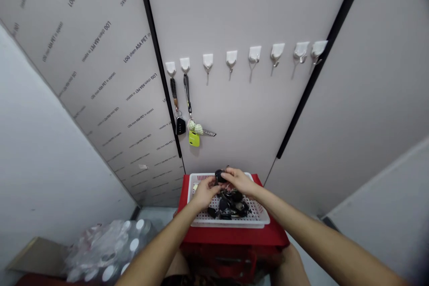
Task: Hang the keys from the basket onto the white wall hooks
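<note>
Above a white plastic basket (228, 224), both my hands are closed around a dark key fob (219, 176). My left hand (206, 193) grips it from the left and below. With fingers pinched on its upper right side, my right hand (239, 181) also holds it. Fingers cover part of the fob, so I cannot make out what is attached to it. Beneath my hands, a pile of black keys and key fobs (231, 203) lies in the basket. The basket rests on a red surface (231, 236).
Several white hooks (231, 57) run across the grey cabinet door (234, 107). A black car key (180, 125) hangs from the leftmost one, and a yellow-green tag (194, 139) with a strap from its neighbour. Plastic-wrapped bottles (110, 250) stand at lower left.
</note>
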`<state>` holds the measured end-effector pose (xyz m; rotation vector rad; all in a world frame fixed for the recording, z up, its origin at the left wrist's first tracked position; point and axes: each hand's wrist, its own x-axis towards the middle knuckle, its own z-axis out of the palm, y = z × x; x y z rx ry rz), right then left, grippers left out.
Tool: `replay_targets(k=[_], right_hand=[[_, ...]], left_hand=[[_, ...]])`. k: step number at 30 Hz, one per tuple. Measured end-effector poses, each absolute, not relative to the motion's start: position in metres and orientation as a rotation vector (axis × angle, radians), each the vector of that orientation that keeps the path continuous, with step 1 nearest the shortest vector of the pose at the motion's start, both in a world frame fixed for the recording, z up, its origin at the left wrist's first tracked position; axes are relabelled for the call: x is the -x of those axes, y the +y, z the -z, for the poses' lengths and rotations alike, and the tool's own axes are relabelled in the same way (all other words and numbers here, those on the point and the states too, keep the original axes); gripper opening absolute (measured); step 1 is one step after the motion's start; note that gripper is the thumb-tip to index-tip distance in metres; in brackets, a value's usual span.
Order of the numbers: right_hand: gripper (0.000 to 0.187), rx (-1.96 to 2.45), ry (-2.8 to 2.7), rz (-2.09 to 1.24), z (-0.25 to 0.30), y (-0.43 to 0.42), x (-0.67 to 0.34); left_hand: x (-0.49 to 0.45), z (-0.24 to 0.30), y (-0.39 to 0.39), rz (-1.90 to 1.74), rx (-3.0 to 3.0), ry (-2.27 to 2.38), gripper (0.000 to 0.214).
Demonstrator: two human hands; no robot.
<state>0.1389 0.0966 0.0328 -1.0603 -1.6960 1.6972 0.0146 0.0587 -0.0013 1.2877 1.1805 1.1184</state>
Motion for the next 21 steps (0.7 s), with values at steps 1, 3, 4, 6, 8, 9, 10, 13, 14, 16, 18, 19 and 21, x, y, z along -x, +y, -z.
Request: replay_targets(k=[1,3,4,6,8,9,10,13,14,16,18,19,21], right_hand=[[0.018,1.061,-1.619,-1.743,-0.036,0.096,-0.139],[0.019,1.052,-1.474,-1.817,-0.042,0.096,-0.140],[0.019,1.036,-1.415,-1.842,-0.046,0.096,-0.140],[0.019,0.978,-1.337,-1.862,-0.051,0.096,-0.140],[0.019,0.913,-1.309,-1.850,-0.055,0.097,-0.141],[0.019,0.890,-1.311,-1.834,-0.057,0.097,-0.140],[0.019,0.878,-1.323,-1.815,-0.059,0.097,-0.140],[0.019,0.863,-1.394,-1.774,-0.064,0.097,-0.141],[0.019,0.844,-1.414,-1.772,-0.067,0.097,-0.142],[0.019,0.759,-1.424,-1.797,-0.074,0.098,-0.146],[0.024,0.660,-1.395,-1.851,-0.083,0.102,-0.150],[0.027,0.636,-1.385,-1.872,-0.088,0.104,-0.152],[0.027,0.686,-1.431,-1.846,-0.097,0.109,-0.154]], left_hand=[[-0.015,-0.002,0.059,-1.138,-1.246,1.179,0.020],[-0.015,-0.010,0.060,-1.164,-1.203,1.198,0.015],[-0.014,-0.014,0.060,-1.171,-1.190,1.205,0.013],[-0.011,-0.023,0.061,-1.174,-1.153,1.197,0.012],[-0.009,-0.032,0.061,-1.183,-1.085,1.165,0.016],[-0.009,-0.037,0.062,-1.199,-1.053,1.135,0.017],[-0.008,-0.042,0.062,-1.218,-1.025,1.096,0.019],[-0.010,-0.058,0.063,-1.233,-0.985,0.996,0.020],[-0.011,-0.064,0.063,-1.232,-0.988,0.985,0.021],[-0.012,-0.075,0.064,-1.225,-1.024,0.994,0.021],[-0.012,-0.086,0.066,-1.215,-1.089,1.006,0.020],[-0.012,-0.091,0.067,-1.210,-1.132,1.010,0.019],[-0.010,-0.099,0.069,-1.200,-1.233,1.022,0.016]])
